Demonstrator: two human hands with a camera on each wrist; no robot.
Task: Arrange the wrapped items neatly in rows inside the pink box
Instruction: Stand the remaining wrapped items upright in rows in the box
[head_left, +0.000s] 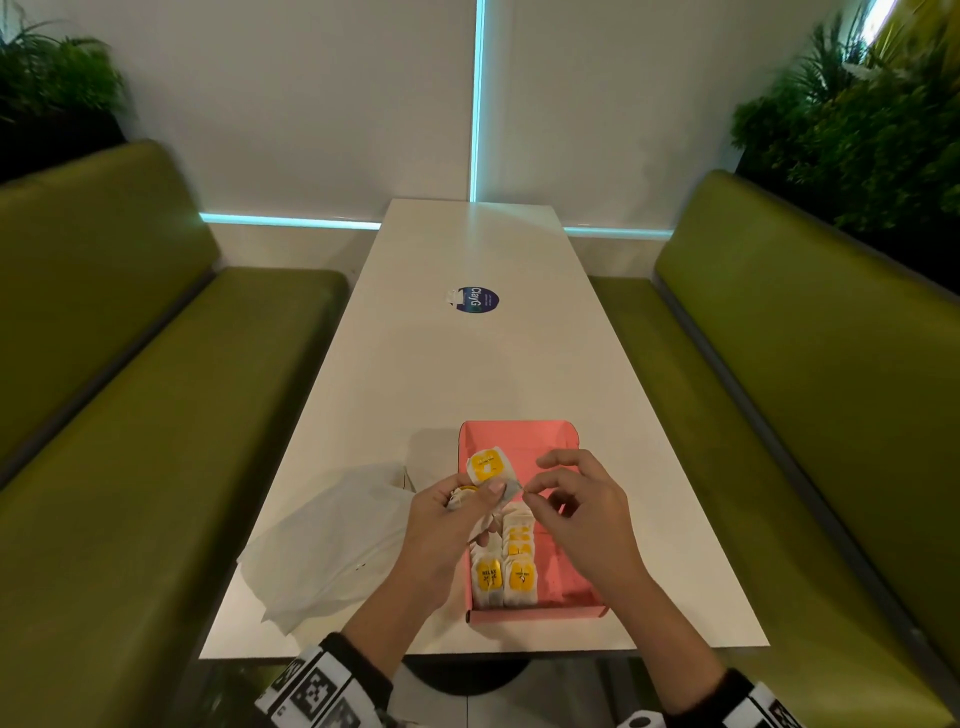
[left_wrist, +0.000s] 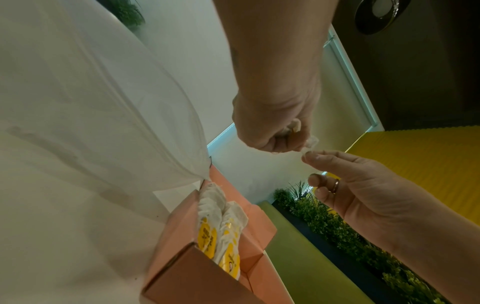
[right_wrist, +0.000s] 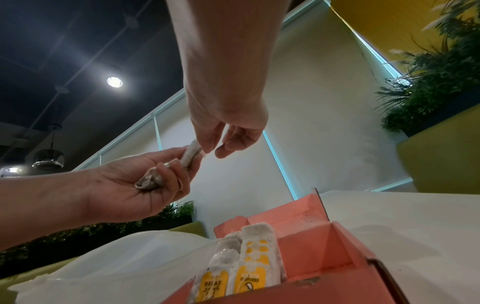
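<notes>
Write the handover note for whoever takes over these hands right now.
Left hand: grips a few wrapped items above the pink box.
Right hand: pinches a corner of one of those items, thumb and forefinger.
Done: two rows of wrapped items stand packed along the box's left side.
Left: the box's right side is bare; place the held items there. A translucent plastic bag lies on the white table left of the box; its contents cannot be told.

free: pink box (head_left: 563, 545) right half | blocked: packets (head_left: 506, 566) left rows
</notes>
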